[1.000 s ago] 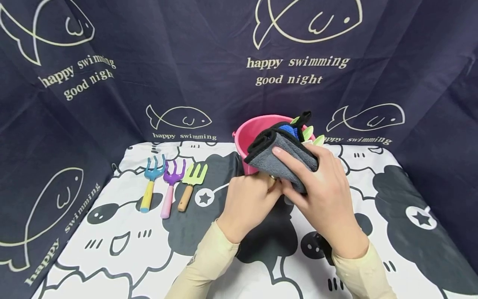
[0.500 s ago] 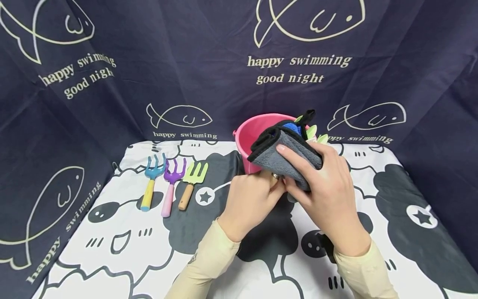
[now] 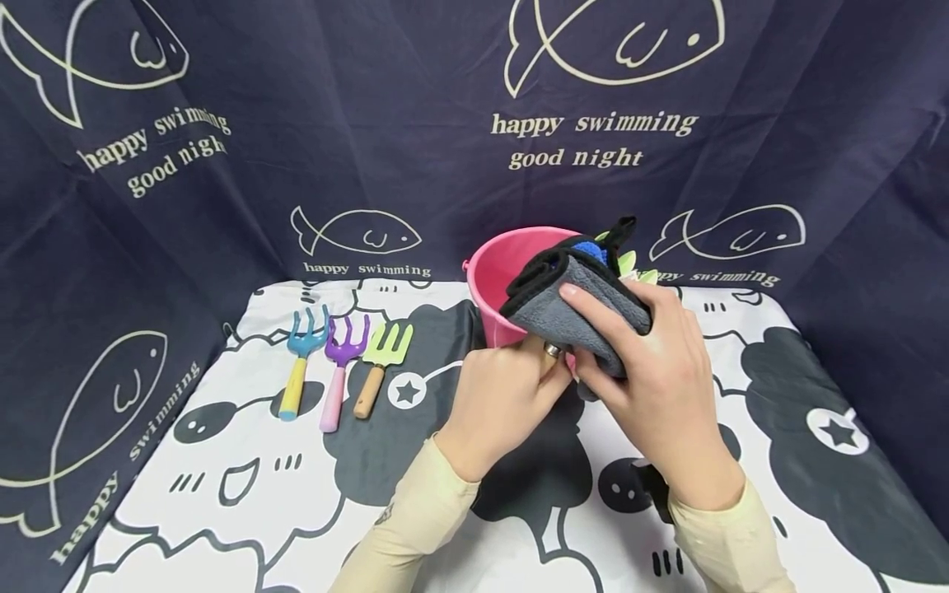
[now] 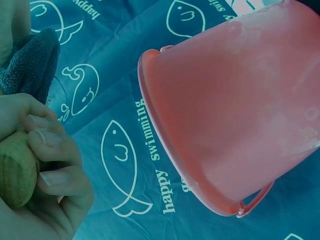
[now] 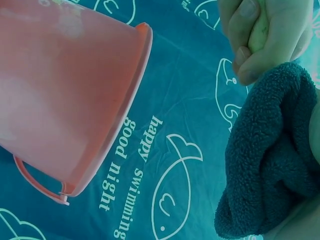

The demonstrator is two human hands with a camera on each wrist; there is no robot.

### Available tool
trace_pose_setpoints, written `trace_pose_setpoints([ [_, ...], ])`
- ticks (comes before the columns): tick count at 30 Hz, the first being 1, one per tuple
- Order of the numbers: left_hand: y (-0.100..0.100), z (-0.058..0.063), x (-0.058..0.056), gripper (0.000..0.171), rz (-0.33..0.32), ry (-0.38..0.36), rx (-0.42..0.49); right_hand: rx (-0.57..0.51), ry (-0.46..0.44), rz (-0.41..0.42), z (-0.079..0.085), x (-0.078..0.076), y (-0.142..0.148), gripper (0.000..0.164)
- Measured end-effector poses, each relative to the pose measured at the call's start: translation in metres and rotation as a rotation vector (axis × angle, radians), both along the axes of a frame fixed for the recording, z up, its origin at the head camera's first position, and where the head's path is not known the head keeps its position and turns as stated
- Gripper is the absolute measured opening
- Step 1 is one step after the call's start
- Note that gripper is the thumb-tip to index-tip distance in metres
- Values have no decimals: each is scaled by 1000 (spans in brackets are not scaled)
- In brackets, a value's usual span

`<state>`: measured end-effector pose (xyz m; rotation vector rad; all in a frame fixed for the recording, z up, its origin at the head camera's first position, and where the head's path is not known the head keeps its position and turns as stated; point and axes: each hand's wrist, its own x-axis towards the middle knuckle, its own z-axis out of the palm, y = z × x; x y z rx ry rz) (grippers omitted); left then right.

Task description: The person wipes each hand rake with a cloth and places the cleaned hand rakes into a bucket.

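Note:
In the head view, my left hand [image 3: 504, 403] grips the wooden handle [image 4: 19, 170] of a small garden rake, its fingers curled round it as the left wrist view shows. Light green prongs [image 3: 628, 263] of that rake stick out past the cloth on the right; its neck is hidden. My right hand [image 3: 663, 371] holds a folded grey towel [image 3: 552, 313] with black edging and a blue inner side, pressed over the rake's head. Both hands stay close together, in front of the pink bucket [image 3: 493, 284] and overlapping its rim in the head view.
Left of the hands lie three small garden forks in a row: a blue fork [image 3: 294, 387] with a yellow handle, a purple fork [image 3: 334, 395] with a pink handle, and a green fork [image 3: 369, 391] with a wooden handle. A dark printed curtain [image 3: 415, 148] hangs behind.
The towel, the right hand and the rake's prongs have shifted slightly to the right. My left hand has moved a little the same way. The forks and bucket stay put.

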<state>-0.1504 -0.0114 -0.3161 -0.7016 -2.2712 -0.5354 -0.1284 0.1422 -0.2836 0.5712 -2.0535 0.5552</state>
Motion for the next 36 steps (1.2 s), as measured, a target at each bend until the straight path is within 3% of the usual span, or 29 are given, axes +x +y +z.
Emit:
trace_pose_setpoints([
  [21, 2, 0, 2, 15, -6, 26, -27, -34, 20, -56, -1, 2, 2, 44],
  [36, 8, -3, 4, 17, -19, 84, -79, -163, 25, -155, 8, -1, 24, 42],
])
